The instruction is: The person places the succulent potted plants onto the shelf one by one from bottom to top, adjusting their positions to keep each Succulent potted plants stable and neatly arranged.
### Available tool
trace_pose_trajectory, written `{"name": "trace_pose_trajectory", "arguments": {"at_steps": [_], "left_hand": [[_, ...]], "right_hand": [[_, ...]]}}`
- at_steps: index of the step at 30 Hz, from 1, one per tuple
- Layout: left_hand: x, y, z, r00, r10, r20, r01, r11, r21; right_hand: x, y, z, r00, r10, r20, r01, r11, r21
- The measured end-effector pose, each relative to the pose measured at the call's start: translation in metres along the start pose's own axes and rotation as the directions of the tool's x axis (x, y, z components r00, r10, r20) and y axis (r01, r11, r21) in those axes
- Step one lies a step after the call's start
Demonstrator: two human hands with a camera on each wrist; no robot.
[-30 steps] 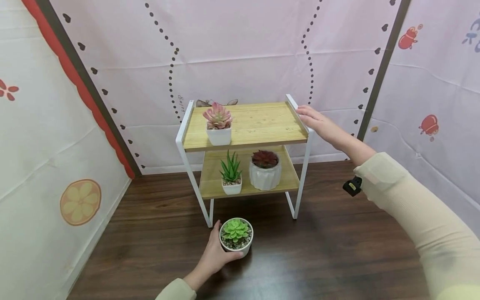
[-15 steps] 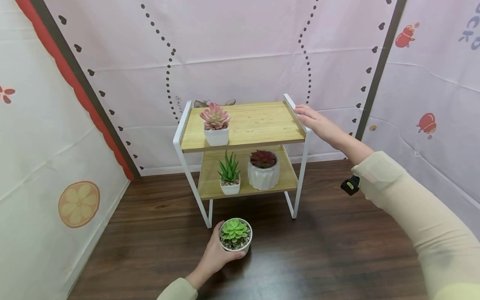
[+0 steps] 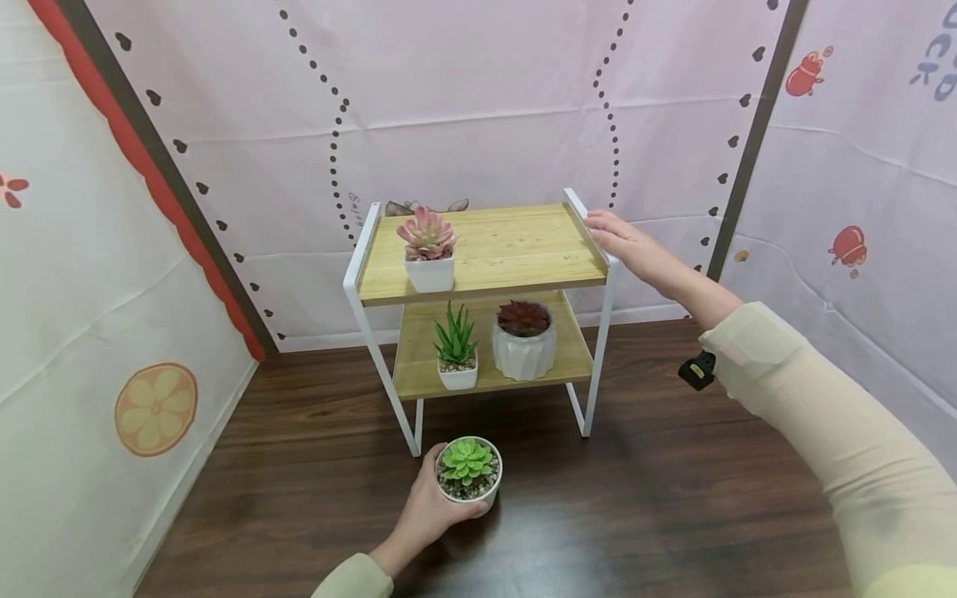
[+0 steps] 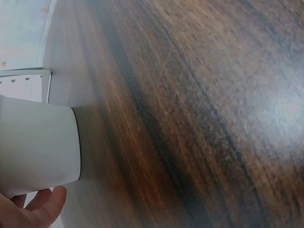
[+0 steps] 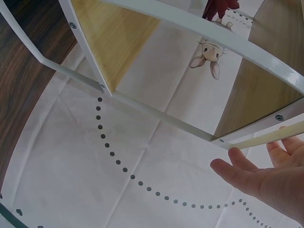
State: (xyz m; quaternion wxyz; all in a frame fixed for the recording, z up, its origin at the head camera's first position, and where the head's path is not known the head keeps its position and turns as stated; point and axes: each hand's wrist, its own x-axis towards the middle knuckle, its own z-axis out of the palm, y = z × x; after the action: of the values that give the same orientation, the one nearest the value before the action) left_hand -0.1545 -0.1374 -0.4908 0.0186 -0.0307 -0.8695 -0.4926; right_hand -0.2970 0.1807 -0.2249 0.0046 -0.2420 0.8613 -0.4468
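In the head view my left hand (image 3: pixel 432 508) grips a round white pot (image 3: pixel 489 497) from its left side, thumb in front. A light-green succulent (image 3: pixel 467 461) grows in it among pebbles. The left wrist view shows the pot's smooth wall (image 4: pixel 38 145) with curled fingers (image 4: pixel 50 206) beneath it; whether its base touches the dark wood is unclear. My right hand (image 3: pixel 635 251) lies at the right rail of the two-tier shelf (image 3: pixel 516 245), its fingers extended. The right wrist view has these fingers (image 5: pixel 235 175) beside the shelf's white frame (image 5: pixel 166 118), grasping nothing visible.
A pink succulent (image 3: pixel 428 232) in a square white pot stands on the top board at left. Below it are a spiky green plant (image 3: pixel 456 336) and a dark-red succulent in a fluted white pot (image 3: pixel 523 353). Printed cloth (image 3: pixel 478 158) hangs behind.
The head view has shifted very slightly, moving the scene a little to the left. Both hands keep their places at the pot and the shelf rail.
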Motion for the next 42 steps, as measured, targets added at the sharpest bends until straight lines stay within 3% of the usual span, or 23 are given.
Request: {"name": "trace_pose_trajectory", "arguments": {"at_steps": [11, 16, 24, 33, 37, 42], "left_hand": [[-0.002, 0.007, -0.001, 1.000, -0.020, 0.024, 0.020, 0.999, 0.026], [-0.003, 0.029, -0.006, 0.998, 0.009, 0.058, -0.012, 0.999, 0.039], [0.003, 0.102, -0.030, 0.985, 0.134, 0.110, -0.139, 0.990, 0.040], [0.014, 0.200, -0.068, 0.964, 0.181, 0.197, -0.196, 0.979, 0.062], [0.020, 0.238, -0.084, 0.955, 0.202, 0.219, -0.227, 0.969, 0.094], [0.030, 0.279, -0.106, 0.951, 0.224, 0.212, -0.243, 0.967, 0.071]], "right_hand": [[0.000, 0.001, 0.000, 1.000, -0.004, 0.005, 0.004, 1.000, 0.007], [-0.001, 0.001, 0.001, 1.000, -0.004, 0.005, 0.004, 1.000, 0.011], [0.000, 0.001, 0.001, 1.000, -0.020, 0.006, 0.020, 1.000, 0.017], [-0.002, 0.002, 0.000, 1.000, -0.015, 0.000, 0.015, 1.000, 0.016], [-0.002, 0.002, 0.000, 1.000, -0.008, 0.000, 0.008, 1.000, 0.016], [-0.001, 0.000, -0.001, 1.000, -0.030, 0.006, 0.030, 0.999, 0.019]]}}
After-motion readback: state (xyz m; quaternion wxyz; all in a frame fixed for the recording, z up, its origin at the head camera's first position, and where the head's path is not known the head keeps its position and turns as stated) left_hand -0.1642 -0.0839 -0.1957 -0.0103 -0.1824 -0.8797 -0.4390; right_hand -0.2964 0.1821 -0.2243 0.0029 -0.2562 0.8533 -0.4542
